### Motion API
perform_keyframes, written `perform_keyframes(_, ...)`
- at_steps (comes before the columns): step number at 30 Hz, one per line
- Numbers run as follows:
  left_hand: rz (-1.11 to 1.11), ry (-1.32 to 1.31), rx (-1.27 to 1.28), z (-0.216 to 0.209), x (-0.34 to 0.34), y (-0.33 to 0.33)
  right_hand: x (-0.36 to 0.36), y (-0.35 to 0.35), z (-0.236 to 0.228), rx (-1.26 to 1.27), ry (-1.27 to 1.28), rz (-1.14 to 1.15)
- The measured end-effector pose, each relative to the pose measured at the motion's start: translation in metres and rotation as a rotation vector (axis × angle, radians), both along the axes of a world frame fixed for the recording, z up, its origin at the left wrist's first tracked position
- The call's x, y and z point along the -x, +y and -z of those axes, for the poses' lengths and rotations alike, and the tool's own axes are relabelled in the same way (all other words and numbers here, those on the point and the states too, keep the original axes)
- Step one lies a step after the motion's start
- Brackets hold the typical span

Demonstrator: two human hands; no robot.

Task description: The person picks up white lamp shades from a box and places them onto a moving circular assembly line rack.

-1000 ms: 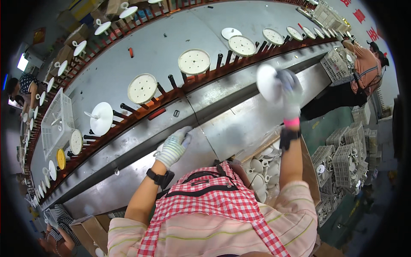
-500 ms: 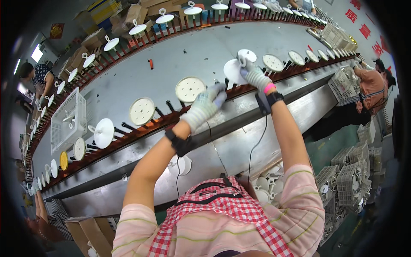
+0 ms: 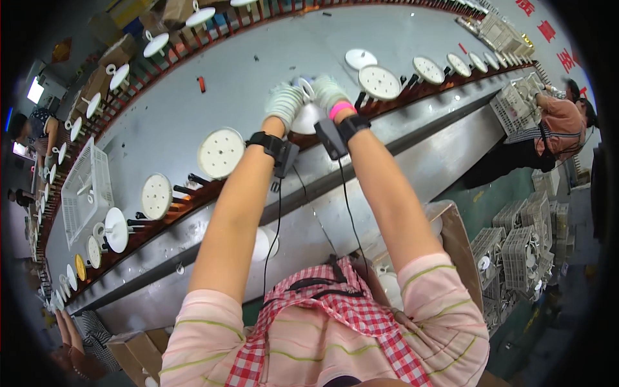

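Left hand [image 3: 285, 103] and right hand [image 3: 330, 93], gloved, flank a white ringed disc [image 3: 305, 121] — grip too blurred to tell — at the desk [image 3: 238, 87].

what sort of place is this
Probably a factory assembly or finishing line: round white discs stand on holders along the edge of a long grey table, plastic crates of white parts are stacked at right, and another person is beside the line.
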State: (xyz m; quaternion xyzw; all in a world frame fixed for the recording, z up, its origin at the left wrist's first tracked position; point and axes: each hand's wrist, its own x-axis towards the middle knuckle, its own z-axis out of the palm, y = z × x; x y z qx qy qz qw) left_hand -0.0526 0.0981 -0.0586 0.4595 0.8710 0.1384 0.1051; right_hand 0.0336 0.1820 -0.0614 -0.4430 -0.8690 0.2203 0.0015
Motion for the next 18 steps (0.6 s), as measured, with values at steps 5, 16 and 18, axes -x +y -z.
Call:
perform_keyframes(5,-0.287,-0.385,-0.310,-0.020,0.004,-0.047,0.016,-0.023,-0.014,0.124,0.349,0.235)
perform_keyframes(16,0.498,-0.180,-0.961,-0.001,-0.133,-0.185,-0.052,-0.099,-0.063,1.861,2.052,0.494)
perform_keyframes(18,0.515,-0.281,-0.974,-0.014,-0.141,-0.195,-0.055,-0.111,-0.071,1.807,2.085,0.428)
